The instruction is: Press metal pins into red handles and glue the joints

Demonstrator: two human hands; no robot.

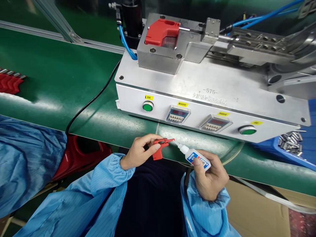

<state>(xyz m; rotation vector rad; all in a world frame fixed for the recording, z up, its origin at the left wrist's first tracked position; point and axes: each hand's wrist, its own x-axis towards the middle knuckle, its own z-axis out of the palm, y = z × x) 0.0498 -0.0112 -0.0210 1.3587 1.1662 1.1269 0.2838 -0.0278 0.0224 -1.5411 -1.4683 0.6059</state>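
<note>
My left hand (pixel 141 151) pinches a small red plastic part (pixel 160 148) at the near edge of the green bench. My right hand (pixel 209 177) is wrapped round a small white glue bottle (pixel 195 157) with a blue and red label. The bottle's nozzle tip touches the right end of the red part. Both arms are in blue sleeves. Another red part (pixel 161 32) sits in the metal fixture on top of the machine.
A white and metal machine (pixel 212 89) with two green buttons (pixel 148 106) and two counters stands just behind my hands. A black cable (pixel 93 98) crosses the green bench (pixel 54 82). More red parts (pixel 10 82) lie far left. A blue bin of metal pieces (pixel 291 144) is right, a red bin (pixel 79 154) below left.
</note>
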